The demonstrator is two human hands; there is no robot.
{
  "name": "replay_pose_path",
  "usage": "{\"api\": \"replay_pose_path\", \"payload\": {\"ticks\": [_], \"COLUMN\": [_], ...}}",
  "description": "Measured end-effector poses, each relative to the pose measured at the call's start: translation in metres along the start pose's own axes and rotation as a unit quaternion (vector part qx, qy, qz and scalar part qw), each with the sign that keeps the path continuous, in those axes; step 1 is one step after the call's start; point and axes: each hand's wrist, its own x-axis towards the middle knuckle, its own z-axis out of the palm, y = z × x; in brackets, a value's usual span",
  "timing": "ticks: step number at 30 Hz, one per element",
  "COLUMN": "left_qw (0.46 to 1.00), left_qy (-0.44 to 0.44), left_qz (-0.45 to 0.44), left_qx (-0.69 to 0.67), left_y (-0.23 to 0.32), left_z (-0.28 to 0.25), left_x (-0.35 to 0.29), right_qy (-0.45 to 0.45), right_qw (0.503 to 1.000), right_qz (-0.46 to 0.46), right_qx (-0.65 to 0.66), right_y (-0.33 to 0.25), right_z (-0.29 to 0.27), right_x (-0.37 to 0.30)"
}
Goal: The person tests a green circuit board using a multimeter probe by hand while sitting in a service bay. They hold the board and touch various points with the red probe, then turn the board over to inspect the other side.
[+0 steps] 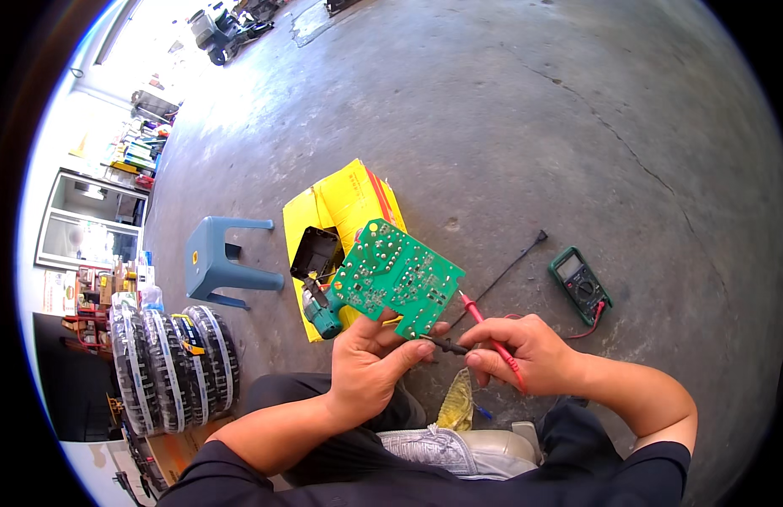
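Note:
My left hand point(364, 376) grips a green circuit board point(391, 275) by its lower edge, solder side up and tilted. Between the fingers of my right hand point(531, 355) are two multimeter probes, a red probe point(486, 325) and a black probe point(446, 345), held like chopsticks. The black tip is at the board's lower corner, beside my left thumb. Close to the board's right edge is the red tip; whether it touches cannot be made out. A dark green multimeter point(580, 283) lies on the floor to the right, with a red lead plugged in.
Beyond the board sits a yellow box point(324, 203), bearing an open black case point(317, 252) and a green tool-like part point(322, 314). A blue stool point(214, 262) stands left, before several tyres point(168, 363). A black cable point(514, 260) crosses the concrete floor. A yellowish glove point(456, 404) lies near my lap.

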Motion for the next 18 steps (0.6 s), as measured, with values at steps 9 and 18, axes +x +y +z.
{"api": "replay_pose_path", "payload": {"ticks": [9,18], "left_qw": [0.999,0.973], "left_qy": [-0.002,0.000], "left_qz": [-0.020,-0.139], "left_qx": [-0.049,-0.184], "left_y": [0.001,0.001], "left_z": [-0.004,-0.014], "left_x": [0.006,0.018], "right_qy": [0.021,0.041], "right_qw": [1.000,0.993], "right_qz": [-0.014,0.064], "right_qx": [0.016,0.091], "right_y": [0.009,-0.004], "right_z": [0.013,0.013], "right_x": [-0.001,0.005]}}
